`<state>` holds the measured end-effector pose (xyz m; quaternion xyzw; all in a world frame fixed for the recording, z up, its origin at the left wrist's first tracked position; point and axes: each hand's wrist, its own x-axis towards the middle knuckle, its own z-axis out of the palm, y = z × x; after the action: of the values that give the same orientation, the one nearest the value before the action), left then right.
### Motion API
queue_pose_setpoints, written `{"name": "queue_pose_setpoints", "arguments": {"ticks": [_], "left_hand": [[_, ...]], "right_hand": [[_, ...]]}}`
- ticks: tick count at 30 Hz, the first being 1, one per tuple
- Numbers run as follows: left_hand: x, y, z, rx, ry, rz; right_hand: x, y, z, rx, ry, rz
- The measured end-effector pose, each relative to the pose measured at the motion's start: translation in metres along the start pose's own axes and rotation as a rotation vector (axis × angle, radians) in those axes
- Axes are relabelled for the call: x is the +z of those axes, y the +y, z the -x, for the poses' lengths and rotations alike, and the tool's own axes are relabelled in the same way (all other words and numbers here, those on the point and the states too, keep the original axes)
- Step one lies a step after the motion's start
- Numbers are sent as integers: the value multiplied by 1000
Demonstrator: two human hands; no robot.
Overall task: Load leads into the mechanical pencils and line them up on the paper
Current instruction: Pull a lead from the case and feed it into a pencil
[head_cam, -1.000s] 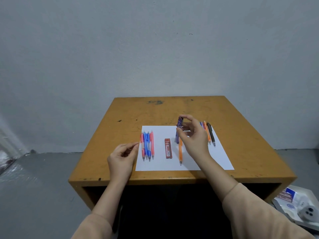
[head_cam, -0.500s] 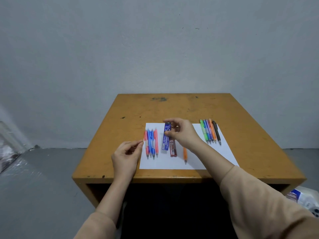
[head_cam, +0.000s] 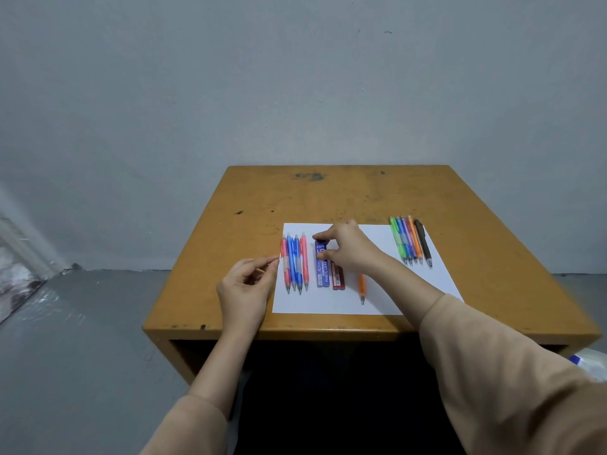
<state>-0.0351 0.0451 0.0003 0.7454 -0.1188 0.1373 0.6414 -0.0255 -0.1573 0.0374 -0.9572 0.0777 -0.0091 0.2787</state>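
A white paper [head_cam: 331, 305] lies on the wooden table [head_cam: 328, 195]. On its left side several red and blue mechanical pencils [head_cam: 295, 262] lie in a row. A blue lead case [head_cam: 322, 272] lies flat beside them, and my right hand [head_cam: 353, 251] pinches its far end. A red lead case [head_cam: 338, 280] sits just right of it. Partly hidden under my right wrist lies a single orange pencil [head_cam: 362, 287]. Several more pencils [head_cam: 410, 241] are grouped at the paper's right edge. My left hand [head_cam: 246, 287] hovers at the paper's left edge, pinching a small orange piece.
The table's front edge [head_cam: 328, 333] is close to me, with a dark opening beneath it. A grey wall rises behind the table and grey floor lies to the left. White packaging [head_cam: 589, 366] sits on the floor at the lower right.
My right hand has brought the blue lead case down from above the paper and to the left, laying it next to the red case. My left hand has stayed in place.
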Motion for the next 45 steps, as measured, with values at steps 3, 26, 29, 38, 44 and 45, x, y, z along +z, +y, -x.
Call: {"name": "queue_pose_setpoints", "arguments": {"ticks": [3, 26, 29, 38, 44, 45], "left_hand": [[0, 0, 0, -5, -6, 0], [-2, 0, 0, -28, -44, -13], [-1, -2, 0, -25, -35, -42], [-1, -2, 0, -23, -28, -57], [-1, -2, 0, -2, -32, -55], [-1, -2, 0, -2, -32, -54]], "right_hand": [[6, 4, -3, 37, 17, 87], [9, -2, 19, -20, 65, 238], [10, -3, 20, -21, 76, 229], [4, -2, 27, -29, 204, 53], [-10, 3, 44, 18, 385, -94], [-10, 5, 47, 36, 403, -123]]}}
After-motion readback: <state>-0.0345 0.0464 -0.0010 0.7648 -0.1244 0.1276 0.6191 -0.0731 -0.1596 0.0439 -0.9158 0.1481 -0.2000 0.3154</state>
